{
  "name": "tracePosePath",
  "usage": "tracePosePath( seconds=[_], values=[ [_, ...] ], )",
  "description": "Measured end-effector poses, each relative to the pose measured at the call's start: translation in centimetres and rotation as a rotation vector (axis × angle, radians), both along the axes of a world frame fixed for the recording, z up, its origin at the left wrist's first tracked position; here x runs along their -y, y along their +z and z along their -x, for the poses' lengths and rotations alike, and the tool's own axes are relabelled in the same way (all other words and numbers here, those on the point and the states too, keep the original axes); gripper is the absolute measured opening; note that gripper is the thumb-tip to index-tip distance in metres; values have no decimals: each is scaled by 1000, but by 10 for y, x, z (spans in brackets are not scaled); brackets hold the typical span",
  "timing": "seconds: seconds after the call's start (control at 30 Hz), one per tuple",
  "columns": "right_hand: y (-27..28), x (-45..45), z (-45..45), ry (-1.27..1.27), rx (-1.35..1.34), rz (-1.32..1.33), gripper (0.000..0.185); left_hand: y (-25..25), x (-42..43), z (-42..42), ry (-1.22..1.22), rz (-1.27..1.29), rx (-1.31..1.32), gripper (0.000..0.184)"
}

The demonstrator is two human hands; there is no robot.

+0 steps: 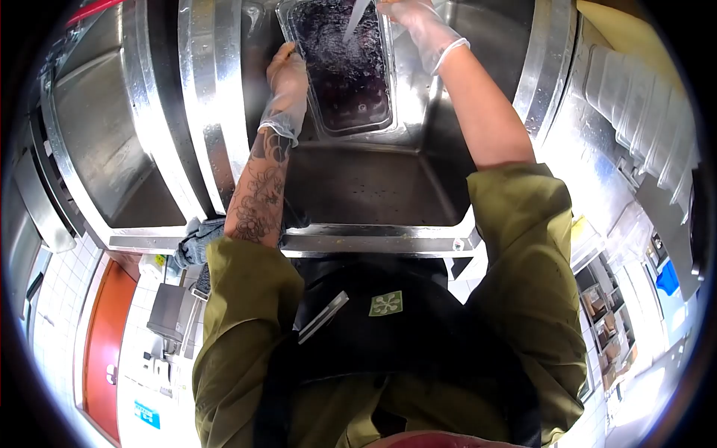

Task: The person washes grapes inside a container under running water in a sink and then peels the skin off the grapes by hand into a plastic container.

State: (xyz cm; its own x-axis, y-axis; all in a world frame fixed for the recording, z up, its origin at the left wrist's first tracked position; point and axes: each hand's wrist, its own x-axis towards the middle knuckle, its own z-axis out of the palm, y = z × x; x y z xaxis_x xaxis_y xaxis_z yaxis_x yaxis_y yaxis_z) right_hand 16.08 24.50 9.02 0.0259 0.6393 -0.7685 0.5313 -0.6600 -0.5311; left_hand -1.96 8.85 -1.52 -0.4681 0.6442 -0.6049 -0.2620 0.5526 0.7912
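Into the head view, and there was the clear tub (pixel 393 104) up at twelve o'clock, inside the metal sink (pixel 366 187), its dark liquid (pixel 336 82) churning as a stream of water (pixel 356 21) poured in at the twelve o'clock end! The left hand (pixel 287 78), gloved, was on the tub's ten o'clock side, apparently gripping the edge; the right hand (pixel 415 21), gloved too, was up at the one o'clock corner, but the frame cut it short, so whether it gripped or merely rested, I couldn't tell! And what a tricky load it looked: probably heavy and sloshy, stiff-walled, hardly fragile, yet slippery to gloved fingers! The best hold, surely, was under the rim (pixel 390 60) at three and nine o'clock, kept level
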Motion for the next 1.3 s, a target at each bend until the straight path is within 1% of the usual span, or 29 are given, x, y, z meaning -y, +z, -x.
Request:
tracePosePath(
  seconds=[0.07, 0.17, 0.27, 0.37, 0.47, 0.57, 0.67, 0.77, 0.87, 0.97, 1.07, 1.17, 1.27, 1.3],
  values=[
    [13, 6, 6, -146, -11, -1, 19, 14, -1, -2, 19, 41, 33, 28],
    [-27, -2, 0, 34, 74, -64, 17, 4, 2, 1, 35, -46, 99, 29],
    [-28, -2, -5, 70, 33, -55, 19, -16, 6, 9, 113, -89, 255, 29],
    [-57, -1, -14, 178, 29, -153, 21, -2, 3, 2, 109, -96, 187, 33],
    [-42, -1, -11, 241, 85, -169, 22, 4, 3, -1, 101, -86, 161, 32],
    [-28, 0, -9, 301, 138, -180, 21, 12, 3, -4, 54, -24, 83, 29],
    [-5, 12, -4, 93, 73, -207, 20, 6, 7, -3, 66, -89, 130, 29],
    [8, 0, -2, 299, 139, -55, 19, 11, 5, -4, 70, -39, 98, 30],
    [-11, -2, -8, 404, 163, -133, 18, 3, 6, -4, 137, -121, 160, 30],
    [8, 5, -4, 182, 113, -104, 17, 13, 6, -5, 118, -129, 155, 30],
    [-33, 5, -18, 311, 76, -272, 16, 10, 8, -3, 62, -113, 110, 31],
    [-37, 6, -19, 334, 103, -297, 15, -12, 13, 4, 131, -160, 246, 30],
    [-38, 7, -20, 281, 72, -261, 16, -3, 10, -3, 213, -192, 248, 21],
    [-38, 6, -20, 310, 82, -258, 16, -2, 10, -2, 230, -192, 270, 20]
  ],
)
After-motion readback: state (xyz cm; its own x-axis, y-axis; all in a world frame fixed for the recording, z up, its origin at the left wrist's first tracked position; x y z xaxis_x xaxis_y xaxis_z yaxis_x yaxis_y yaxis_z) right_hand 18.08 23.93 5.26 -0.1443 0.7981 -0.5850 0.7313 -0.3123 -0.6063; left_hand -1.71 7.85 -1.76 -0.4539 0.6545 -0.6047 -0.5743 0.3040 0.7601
